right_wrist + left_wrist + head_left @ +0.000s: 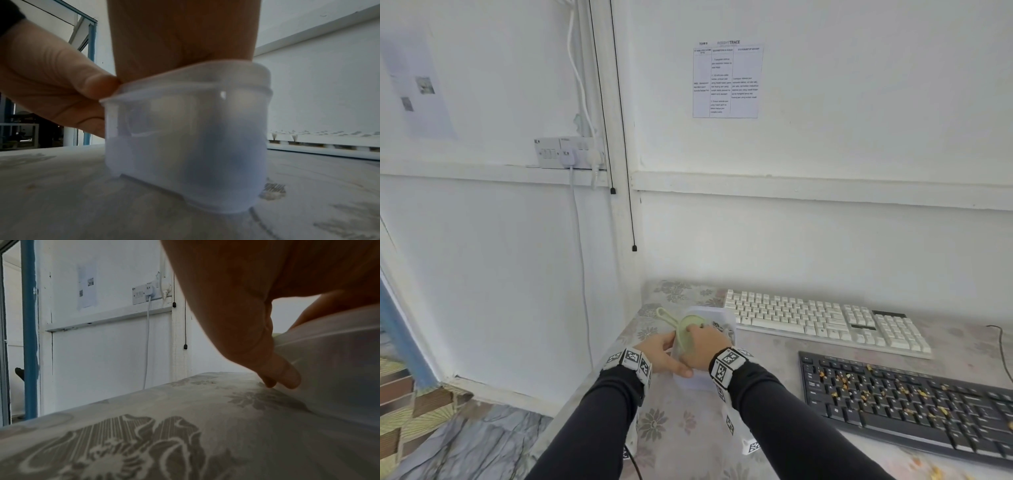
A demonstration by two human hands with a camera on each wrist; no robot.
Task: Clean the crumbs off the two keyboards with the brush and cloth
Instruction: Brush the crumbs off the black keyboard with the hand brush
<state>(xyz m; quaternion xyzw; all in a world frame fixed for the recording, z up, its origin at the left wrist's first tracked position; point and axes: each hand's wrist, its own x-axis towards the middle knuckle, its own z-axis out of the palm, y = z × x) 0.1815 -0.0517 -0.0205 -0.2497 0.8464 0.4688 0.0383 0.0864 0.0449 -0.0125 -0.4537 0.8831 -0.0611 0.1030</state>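
Note:
A translucent plastic container (726, 316) stands near the table's left corner. Out of it sticks a pale green brush (690, 324) with a round head and a loop handle. My left hand (664, 353) holds the container's left side, its fingers (51, 81) at the rim of the container (185, 138). My right hand (705, 342) reaches over the top and grips the green brush's head. The white keyboard (825, 318) lies at the back right. The black keyboard (900, 404), strewn with yellow crumbs, lies in front of it. What else is in the container is hidden.
The table wears a grey flowered cloth (664, 425); its left edge drops off just beside my left arm. A black cable (1001, 346) runs at the far right. Loose crumbs (935, 472) lie before the black keyboard. The wall stands close behind.

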